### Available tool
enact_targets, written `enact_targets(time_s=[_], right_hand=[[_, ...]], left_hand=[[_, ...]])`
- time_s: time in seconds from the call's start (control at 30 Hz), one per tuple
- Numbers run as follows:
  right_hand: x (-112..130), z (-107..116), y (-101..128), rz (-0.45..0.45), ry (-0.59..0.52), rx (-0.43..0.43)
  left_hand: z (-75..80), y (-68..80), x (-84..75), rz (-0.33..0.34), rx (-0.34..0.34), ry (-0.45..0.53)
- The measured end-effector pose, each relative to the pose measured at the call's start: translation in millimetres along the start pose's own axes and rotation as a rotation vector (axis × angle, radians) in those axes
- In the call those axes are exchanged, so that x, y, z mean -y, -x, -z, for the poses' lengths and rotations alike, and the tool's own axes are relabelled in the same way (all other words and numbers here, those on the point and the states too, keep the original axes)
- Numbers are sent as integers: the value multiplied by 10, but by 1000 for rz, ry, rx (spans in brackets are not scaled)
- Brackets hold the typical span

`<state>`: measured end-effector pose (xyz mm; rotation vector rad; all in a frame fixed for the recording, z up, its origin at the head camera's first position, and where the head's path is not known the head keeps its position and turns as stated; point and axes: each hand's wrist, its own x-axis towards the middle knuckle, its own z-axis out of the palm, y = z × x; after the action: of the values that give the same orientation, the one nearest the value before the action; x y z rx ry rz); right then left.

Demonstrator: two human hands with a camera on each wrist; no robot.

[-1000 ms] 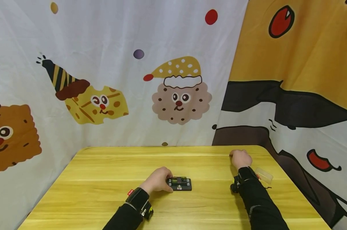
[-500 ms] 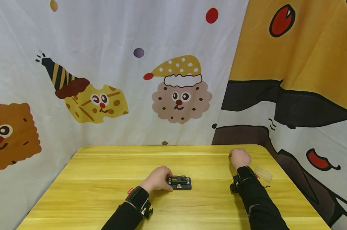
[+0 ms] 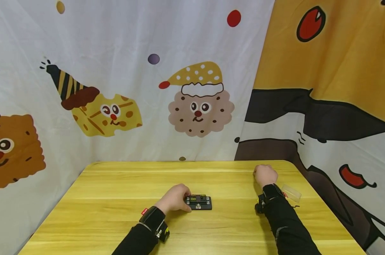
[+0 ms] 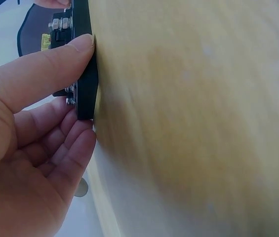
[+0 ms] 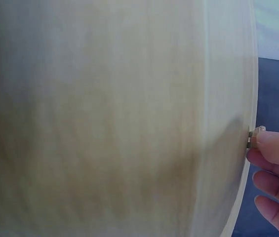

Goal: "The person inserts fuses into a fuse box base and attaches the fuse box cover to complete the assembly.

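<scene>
A small black rectangular board [image 3: 202, 207] with metal screw terminals and yellow-marked parts lies flat on the table. My left hand [image 3: 174, 199] grips its left end. In the left wrist view, the thumb presses one long edge of the black base [image 4: 86, 101], and the other fingers curl at its end and far side. Farther back on the right is my right hand [image 3: 266, 175]. In the right wrist view, its thumb and forefinger pinch a tiny brass-coloured piece [image 5: 256, 138] with a shiny tip, close to the tabletop; its exact kind is too small to tell.
A clear, pale plastic case [image 3: 292, 193] lies to the right of my right wrist. The wooden table [image 3: 132, 177] ends at a back edge just beyond my right hand. Printed curtains [image 3: 122, 42] hang behind it and along the sides.
</scene>
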<state>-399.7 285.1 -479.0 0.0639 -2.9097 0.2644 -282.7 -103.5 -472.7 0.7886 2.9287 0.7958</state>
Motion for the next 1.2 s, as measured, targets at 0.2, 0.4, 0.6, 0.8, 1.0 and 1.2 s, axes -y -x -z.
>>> enact_targets(time_s=[0.2,0.4,0.6,0.8,1.0,1.2], right_hand=[[37,39,31,5,-3,7],[138,75,50,40,-7,22],[306,150,76,94,-19,9],[467,190,96,146,-27,0],[636,189,145,203,-33,-28],[790,172,212,263,-20,-60]], left_hand=[[2,-9,-3,20,9,-8],[19,-8,-9,12,8,-5],[-4,-13,24,3,12,6],[4,-8,23,-1,6,17],[4,-4,9,-8,-1,26],[-9,0,24,1,-4,26]])
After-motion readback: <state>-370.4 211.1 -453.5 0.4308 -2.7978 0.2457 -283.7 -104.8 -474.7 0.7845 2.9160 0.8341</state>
